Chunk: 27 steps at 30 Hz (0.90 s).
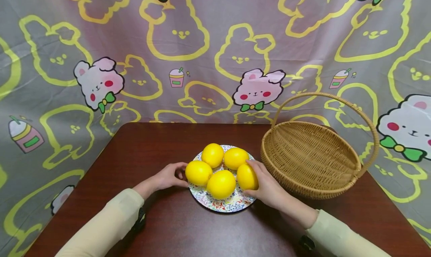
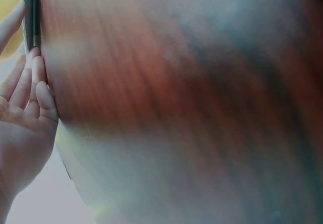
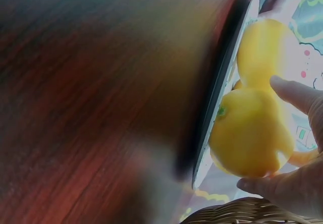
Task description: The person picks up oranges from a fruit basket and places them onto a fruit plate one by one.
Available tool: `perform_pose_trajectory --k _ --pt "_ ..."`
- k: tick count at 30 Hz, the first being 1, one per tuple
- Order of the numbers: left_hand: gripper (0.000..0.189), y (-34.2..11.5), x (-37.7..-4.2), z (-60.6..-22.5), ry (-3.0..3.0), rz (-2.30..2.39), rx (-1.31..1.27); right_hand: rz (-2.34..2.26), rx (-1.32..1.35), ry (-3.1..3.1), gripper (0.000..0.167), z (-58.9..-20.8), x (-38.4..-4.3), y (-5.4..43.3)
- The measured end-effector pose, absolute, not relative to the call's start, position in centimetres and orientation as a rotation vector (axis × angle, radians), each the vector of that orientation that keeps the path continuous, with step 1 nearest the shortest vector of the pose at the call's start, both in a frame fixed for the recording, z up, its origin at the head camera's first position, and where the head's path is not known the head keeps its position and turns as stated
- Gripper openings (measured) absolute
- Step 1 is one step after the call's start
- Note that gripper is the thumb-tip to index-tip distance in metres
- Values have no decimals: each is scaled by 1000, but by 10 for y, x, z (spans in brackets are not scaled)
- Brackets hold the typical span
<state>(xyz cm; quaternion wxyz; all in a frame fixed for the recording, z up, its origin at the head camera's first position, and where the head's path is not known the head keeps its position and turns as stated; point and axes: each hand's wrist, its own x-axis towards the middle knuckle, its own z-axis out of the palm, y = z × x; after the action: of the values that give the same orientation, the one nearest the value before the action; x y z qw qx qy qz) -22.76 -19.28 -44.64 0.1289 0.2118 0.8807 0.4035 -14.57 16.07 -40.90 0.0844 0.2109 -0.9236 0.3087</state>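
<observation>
Several yellow lemons sit in a ring on a round speckled plate (image 1: 219, 205). At the right of the ring, my right hand (image 1: 271, 186) holds a lemon (image 1: 247, 177) between thumb and fingers. In the right wrist view, that lemon (image 3: 250, 133) shows a small green stem spot, and the thumb (image 3: 295, 93) lies along its upper side. My left hand (image 1: 170, 176) rests at the plate's left edge beside another lemon (image 1: 198, 173). Its fingers (image 2: 22, 85) touch the plate rim (image 2: 32, 17) in the left wrist view, loosely extended.
A wicker basket (image 1: 309, 152) with a tall arched handle stands to the right of the plate, its opening tilted toward me. Everything stands on a dark brown wooden table (image 1: 161, 141). A patterned cloth (image 1: 202, 77) hangs behind it.
</observation>
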Motion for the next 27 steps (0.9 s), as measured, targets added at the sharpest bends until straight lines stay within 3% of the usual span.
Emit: perform_pose_trajectory --k 13,27 --pt "64 -193 -227 -447 2561 1174 630 879 677 -2703 91 -407 -145 160" --pt "64 -193 -226 -445 2556 1173 633 964 709 -2652 91 -380 -136 156"
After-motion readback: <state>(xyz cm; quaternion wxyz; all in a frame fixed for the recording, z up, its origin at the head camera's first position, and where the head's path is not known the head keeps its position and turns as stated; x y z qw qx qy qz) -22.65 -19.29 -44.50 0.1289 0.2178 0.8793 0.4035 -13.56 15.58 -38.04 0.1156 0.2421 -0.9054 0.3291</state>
